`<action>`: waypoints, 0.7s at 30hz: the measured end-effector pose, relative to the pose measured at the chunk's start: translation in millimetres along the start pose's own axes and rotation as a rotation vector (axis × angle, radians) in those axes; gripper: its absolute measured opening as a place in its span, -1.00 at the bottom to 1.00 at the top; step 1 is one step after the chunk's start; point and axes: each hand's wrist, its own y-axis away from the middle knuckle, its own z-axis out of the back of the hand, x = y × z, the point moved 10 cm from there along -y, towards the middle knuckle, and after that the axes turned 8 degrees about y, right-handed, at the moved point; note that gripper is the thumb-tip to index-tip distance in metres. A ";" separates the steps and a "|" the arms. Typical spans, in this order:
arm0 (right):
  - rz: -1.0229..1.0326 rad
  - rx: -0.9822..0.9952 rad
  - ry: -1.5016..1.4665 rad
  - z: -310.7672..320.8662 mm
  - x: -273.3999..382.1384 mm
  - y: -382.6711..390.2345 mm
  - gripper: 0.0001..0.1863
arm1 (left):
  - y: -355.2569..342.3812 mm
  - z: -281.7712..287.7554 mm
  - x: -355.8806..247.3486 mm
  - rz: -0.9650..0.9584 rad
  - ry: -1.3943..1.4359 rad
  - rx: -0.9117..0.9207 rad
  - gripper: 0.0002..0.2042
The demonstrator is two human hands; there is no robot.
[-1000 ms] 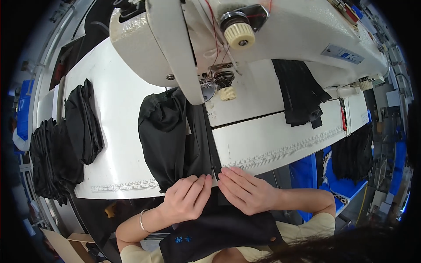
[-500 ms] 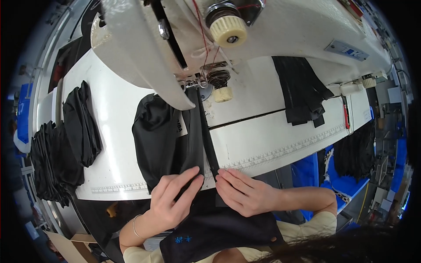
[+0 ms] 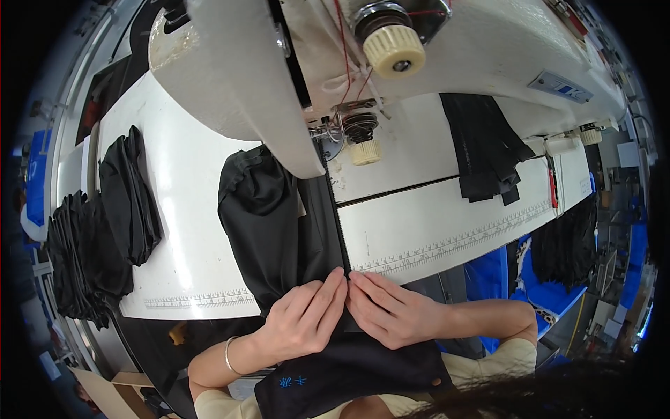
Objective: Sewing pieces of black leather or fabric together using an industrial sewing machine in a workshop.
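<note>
A bunched piece of black fabric (image 3: 258, 223) with a long dark tape (image 3: 331, 230) along its right side lies under the head of a white sewing machine (image 3: 230, 77), near the presser foot (image 3: 319, 133). My left hand (image 3: 307, 314) pinches the fabric's near end at the table's front edge, its fingertips close beside the tape. My right hand (image 3: 387, 311) has its fingers closed on the tape's near end, just right of my left hand. The fingertips of both hands nearly meet, and what lies beneath them is partly hidden.
Black fabric stacks (image 3: 129, 202) lie on the white table (image 3: 181, 272) at left; flat black strips (image 3: 481, 146) lie at right, near a red-handled tool (image 3: 552, 185). More black pieces (image 3: 565, 244) hang off the right edge above a blue bin (image 3: 485, 276).
Since half a second ago my left hand has moved rightward to my right hand, drawing the fabric right and narrowing the gap at the tape. My right hand has barely moved.
</note>
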 end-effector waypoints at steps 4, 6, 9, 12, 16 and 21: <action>0.005 0.010 0.009 -0.8 0.5 -0.4 -0.66 | -0.8 -1.4 1.8 0.014 0.031 0.022 -0.62; 0.008 0.007 0.011 1.2 0.4 -1.2 -0.66 | -0.8 6.3 4.5 0.011 0.014 0.021 -0.67; 0.001 0.018 0.011 3.0 -2.4 0.2 -0.67 | 1.6 31.5 17.6 0.015 0.021 -0.018 -0.72; -0.010 0.039 0.051 1.7 -5.0 4.3 -0.68 | 7.3 44.0 19.7 -0.031 -0.093 -0.010 -0.82; -0.001 0.027 0.067 3.0 -1.3 0.3 -0.69 | 1.1 29.5 5.5 -0.132 -0.061 -0.026 -0.86; -0.020 0.016 0.052 2.7 -1.4 0.2 -0.70 | 4.4 5.2 4.4 -0.121 -0.039 0.045 -0.85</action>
